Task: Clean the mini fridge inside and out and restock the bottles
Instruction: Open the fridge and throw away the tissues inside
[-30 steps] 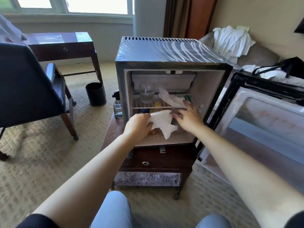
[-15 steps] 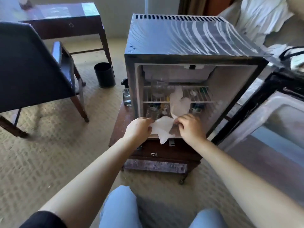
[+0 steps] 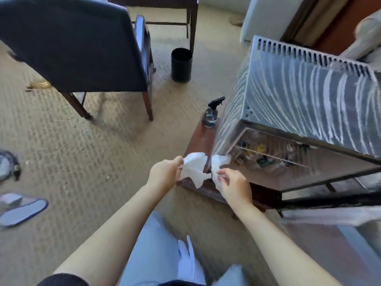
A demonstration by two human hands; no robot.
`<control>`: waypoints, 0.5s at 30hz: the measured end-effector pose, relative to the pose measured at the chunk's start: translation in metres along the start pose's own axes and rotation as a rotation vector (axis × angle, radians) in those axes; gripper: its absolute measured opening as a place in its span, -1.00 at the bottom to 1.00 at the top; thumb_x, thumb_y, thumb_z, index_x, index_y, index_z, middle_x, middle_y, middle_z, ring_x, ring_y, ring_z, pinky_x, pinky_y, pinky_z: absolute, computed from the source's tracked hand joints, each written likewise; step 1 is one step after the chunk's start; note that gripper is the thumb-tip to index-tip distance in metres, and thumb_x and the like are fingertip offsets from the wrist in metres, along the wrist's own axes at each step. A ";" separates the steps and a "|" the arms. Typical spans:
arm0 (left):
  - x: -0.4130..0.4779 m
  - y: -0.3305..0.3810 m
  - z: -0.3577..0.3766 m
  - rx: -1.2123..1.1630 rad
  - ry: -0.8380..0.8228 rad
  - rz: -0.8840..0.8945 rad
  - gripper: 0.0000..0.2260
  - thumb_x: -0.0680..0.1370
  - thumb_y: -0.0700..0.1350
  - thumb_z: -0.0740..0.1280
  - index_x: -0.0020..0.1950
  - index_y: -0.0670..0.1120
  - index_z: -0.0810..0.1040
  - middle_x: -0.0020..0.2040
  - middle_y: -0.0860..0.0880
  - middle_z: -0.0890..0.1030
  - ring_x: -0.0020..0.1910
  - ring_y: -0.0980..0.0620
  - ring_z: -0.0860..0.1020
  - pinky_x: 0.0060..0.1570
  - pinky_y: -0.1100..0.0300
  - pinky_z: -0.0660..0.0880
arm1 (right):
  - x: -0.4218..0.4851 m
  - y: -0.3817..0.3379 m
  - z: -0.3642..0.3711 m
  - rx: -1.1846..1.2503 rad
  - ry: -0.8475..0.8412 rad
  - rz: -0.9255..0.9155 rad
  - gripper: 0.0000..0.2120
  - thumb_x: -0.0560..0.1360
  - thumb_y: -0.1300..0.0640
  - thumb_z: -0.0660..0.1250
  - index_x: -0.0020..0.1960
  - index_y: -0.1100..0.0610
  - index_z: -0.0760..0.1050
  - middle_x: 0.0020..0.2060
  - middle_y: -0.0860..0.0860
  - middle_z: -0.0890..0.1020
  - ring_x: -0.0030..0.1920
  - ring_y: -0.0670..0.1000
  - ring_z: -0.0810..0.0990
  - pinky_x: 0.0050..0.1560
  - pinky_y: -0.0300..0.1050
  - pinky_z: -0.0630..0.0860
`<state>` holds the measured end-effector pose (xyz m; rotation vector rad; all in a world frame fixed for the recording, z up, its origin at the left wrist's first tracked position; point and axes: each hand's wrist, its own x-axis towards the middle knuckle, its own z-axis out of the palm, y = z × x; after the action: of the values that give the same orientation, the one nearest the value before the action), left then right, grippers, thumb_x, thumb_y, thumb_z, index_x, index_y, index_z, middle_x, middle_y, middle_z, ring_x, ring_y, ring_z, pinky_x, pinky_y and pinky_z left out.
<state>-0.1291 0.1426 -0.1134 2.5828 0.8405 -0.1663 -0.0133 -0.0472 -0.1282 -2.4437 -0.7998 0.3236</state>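
While fingers point(image 3: 177, 162) pinch each end, tissue point(image 3: 193, 168) stretched between.

the mini fridge point(image 3: 299, 96) sits on the desk point(image 3: 203, 141). left of the mini fridge, a spray bottle point(image 3: 210, 117) stands on the same desk; a bin point(image 3: 181, 65) and chair point(image 3: 82, 48) stand farther left.

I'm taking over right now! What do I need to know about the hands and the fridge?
Left hand and right hand each pinch the white paper towel, held between them before the mini fridge.
Door open; bottles sit inside. Spray bottle stands on the wooden stand beside the fridge.
Done: top shows wipe streaks.
Left: probably the inside, the door, restocking.
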 end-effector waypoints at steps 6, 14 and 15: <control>0.021 -0.092 -0.079 -0.043 0.048 -0.073 -0.78 0.57 -0.09 0.22 0.18 0.05 0.55 -0.02 -0.13 0.63 -0.02 -0.20 0.57 -0.17 0.14 0.40 | 0.043 -0.097 0.038 0.021 0.031 0.026 -0.86 0.48 0.23 0.38 0.00 0.08 0.64 -0.12 0.06 0.68 -0.08 0.11 0.61 -0.06 -0.03 0.54; 0.059 -0.158 -0.132 -0.099 0.072 -0.107 -0.72 0.56 -0.17 0.21 0.11 0.08 0.65 0.03 0.00 0.67 0.07 -0.06 0.57 -0.06 0.13 0.49 | 0.099 -0.176 0.064 0.056 -0.054 0.011 -0.75 0.51 0.22 0.31 0.15 0.03 0.59 -0.05 0.03 0.67 -0.02 0.09 0.59 -0.13 -0.13 0.42; 0.067 -0.159 -0.135 -0.103 0.070 -0.103 -0.72 0.56 -0.17 0.20 0.10 0.08 0.66 0.04 0.02 0.67 0.07 -0.04 0.57 -0.07 0.15 0.48 | 0.108 -0.180 0.065 0.056 -0.061 0.023 -0.77 0.51 0.21 0.30 0.11 0.01 0.61 -0.08 0.00 0.68 -0.05 0.07 0.60 -0.17 -0.15 0.40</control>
<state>-0.1700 0.3518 -0.0632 2.4630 0.9813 -0.0608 -0.0371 0.1671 -0.0866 -2.4023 -0.7784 0.4257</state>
